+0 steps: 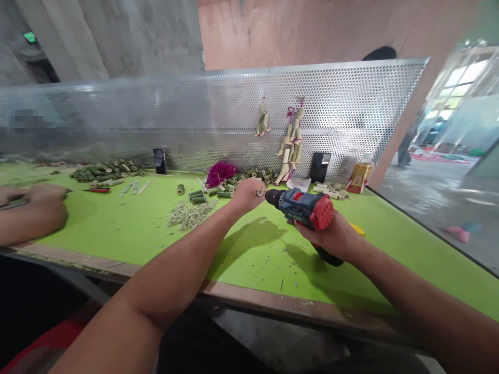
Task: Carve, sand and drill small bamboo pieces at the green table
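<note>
My left hand is closed around a short bamboo piece, whose round cut end faces right. My right hand grips the handle of a black and red power drill. The drill points left, its chuck close to the bamboo's end; whether the bit is inside the piece is too small to tell. Behind my left hand are a magenta thread bundle and green bamboo pieces. Thin bamboo sticks lie heaped to the left on the green table.
Bamboo figures hang on a perforated metal panel. Two phones lean there, near a bottle and pale bamboo tubes. At far left are another person's hands, a red knife and more bamboo.
</note>
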The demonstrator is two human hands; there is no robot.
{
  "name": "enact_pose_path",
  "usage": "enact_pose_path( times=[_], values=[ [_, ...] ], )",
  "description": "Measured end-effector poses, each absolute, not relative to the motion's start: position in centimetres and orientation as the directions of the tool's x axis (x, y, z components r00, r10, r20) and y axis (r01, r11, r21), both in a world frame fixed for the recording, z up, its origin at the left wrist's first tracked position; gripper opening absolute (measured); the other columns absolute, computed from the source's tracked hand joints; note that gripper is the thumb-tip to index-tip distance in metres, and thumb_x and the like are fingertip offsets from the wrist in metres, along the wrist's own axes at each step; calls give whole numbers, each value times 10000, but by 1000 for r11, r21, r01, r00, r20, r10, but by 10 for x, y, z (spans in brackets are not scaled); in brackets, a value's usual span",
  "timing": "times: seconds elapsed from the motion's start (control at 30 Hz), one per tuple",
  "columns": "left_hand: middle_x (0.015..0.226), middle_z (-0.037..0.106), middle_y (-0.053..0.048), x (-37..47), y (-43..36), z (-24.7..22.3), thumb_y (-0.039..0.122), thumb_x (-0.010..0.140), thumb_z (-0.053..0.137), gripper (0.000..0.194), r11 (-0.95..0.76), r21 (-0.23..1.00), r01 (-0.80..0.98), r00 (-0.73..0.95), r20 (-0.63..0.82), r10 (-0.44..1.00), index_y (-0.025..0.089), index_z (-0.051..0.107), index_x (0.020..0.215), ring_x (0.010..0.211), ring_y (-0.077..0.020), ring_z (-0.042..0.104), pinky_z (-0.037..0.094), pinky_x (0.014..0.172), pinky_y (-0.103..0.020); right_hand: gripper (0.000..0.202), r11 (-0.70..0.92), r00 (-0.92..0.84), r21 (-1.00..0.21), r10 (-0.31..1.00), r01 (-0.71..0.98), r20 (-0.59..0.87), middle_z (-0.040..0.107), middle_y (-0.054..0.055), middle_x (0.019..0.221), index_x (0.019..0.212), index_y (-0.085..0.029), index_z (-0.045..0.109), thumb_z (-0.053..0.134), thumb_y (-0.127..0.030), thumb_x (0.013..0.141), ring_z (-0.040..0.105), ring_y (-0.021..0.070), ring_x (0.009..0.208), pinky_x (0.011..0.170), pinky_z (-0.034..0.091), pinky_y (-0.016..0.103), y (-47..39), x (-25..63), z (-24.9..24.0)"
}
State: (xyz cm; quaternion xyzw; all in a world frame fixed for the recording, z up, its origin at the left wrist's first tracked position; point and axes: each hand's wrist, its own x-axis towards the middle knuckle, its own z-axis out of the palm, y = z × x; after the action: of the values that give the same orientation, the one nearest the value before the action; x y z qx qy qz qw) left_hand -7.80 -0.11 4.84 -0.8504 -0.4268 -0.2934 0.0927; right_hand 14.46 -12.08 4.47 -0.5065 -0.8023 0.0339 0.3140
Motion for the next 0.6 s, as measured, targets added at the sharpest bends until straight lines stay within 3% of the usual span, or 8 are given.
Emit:
enact_pose_path(
  times=[0.3, 0.6],
  values=[
    [577, 482, -19, -77, -3, 50, 111, 691, 506, 181, -608, 105, 787, 449, 580, 680, 163, 417, 543, 579, -124, 387, 258, 564, -262, 248, 472, -281, -365, 839, 803, 465, 694, 60, 792, 977, -207, 663, 582, -286, 756, 664, 224, 766, 671, 507, 310, -120, 145, 43],
    [559, 519, -1, -70, 2, 39, 119, 693, 503, 179, -768, 8, 641, 574, 659, 486, 168, 430, 537, 598, -126, 431, 295, 633, -275, 199, 430, -237, -388, 859, 815, 454, 697, 52, 792, 904, -202, 660, 599, -287, 735, 654, 202, 698, 643, 497, 293, -121, 143, 44]
  ],
)
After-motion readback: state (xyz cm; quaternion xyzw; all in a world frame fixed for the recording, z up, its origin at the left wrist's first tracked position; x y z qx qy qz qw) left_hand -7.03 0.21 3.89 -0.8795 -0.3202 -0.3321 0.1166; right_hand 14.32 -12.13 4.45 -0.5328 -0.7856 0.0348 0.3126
